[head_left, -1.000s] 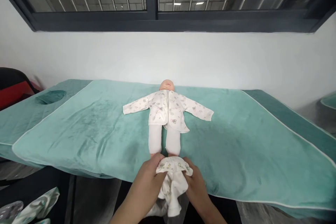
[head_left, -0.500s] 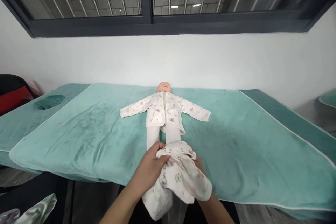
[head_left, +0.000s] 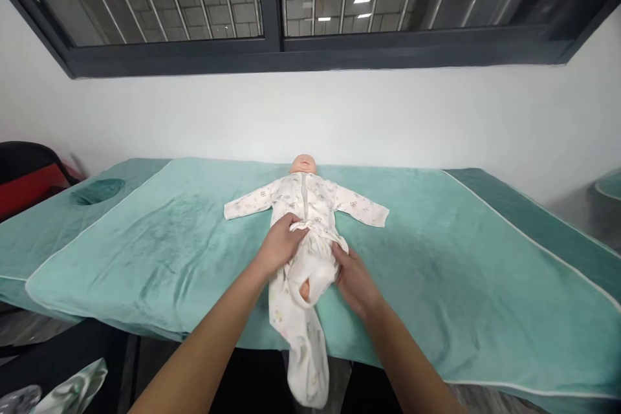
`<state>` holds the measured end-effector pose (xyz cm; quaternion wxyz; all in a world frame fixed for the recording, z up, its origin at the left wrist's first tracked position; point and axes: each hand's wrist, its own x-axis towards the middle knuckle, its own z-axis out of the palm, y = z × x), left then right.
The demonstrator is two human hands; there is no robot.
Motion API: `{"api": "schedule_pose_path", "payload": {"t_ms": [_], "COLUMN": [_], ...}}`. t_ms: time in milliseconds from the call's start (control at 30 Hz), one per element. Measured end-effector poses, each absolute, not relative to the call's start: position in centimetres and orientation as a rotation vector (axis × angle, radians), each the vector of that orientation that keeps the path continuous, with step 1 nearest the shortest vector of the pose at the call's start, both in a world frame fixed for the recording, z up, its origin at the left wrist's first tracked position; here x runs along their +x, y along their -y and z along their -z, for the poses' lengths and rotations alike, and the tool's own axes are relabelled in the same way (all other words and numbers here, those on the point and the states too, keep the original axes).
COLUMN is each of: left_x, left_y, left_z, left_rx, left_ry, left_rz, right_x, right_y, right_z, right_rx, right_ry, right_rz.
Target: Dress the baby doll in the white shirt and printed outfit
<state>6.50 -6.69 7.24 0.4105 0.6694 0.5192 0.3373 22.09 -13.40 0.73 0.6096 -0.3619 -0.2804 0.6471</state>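
Observation:
A baby doll [head_left: 304,164] lies on its back on a teal towel [head_left: 436,259], dressed in a white printed top [head_left: 310,197] with both sleeves spread. White printed baby trousers [head_left: 301,310] are drawn up over its legs to the waist, and the loose legs trail off the table's near edge. My left hand [head_left: 280,244] grips the waistband at the doll's left hip. At the other hip my right hand [head_left: 353,275] is closed on the trousers' side.
The towel covers a teal padded table [head_left: 43,220] with a face hole [head_left: 97,191] at the left. A white wall and dark window frame stand behind. More printed cloth [head_left: 72,391] lies at the lower left. A red and black chair [head_left: 24,174] is at far left.
Both hands have moved away from me, from the doll's feet up to its waist, pulling the trousers up over the legs. The doll's bare white legs are now covered.

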Motion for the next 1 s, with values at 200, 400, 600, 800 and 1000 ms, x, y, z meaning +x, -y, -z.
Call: {"api": "schedule_pose_path", "payload": {"t_ms": [200, 400, 600, 800, 1000], "left_x": [7.3, 5.6, 4.5, 7.4, 8.5], "left_y": [6.4, 10.2, 10.6, 6.2, 6.0], "left_z": [-7.8, -8.4, -8.4, -6.8, -6.2], "left_rx": [1.642, 1.416, 1.611, 1.933, 1.882], "left_ry": [-1.116, -0.961, -0.88, -1.21, -1.322], "left_rz": [-0.848, -0.639, -0.508, -0.865, -0.995], "right_x": [22.9, 23.3, 23.4, 23.1, 23.4], "right_y": [13.2, 12.1, 12.2, 11.9, 12.1], "right_z": [-1.0, -0.5, 0.2, 1.0, 0.6], "right_rx": [-0.788, -0.826, -0.855, -0.784, -1.014], "right_ry": [0.64, 0.679, 0.615, 0.564, 0.765], "right_rz": [-1.532, -1.51, -1.533, -1.494, -1.238]}}
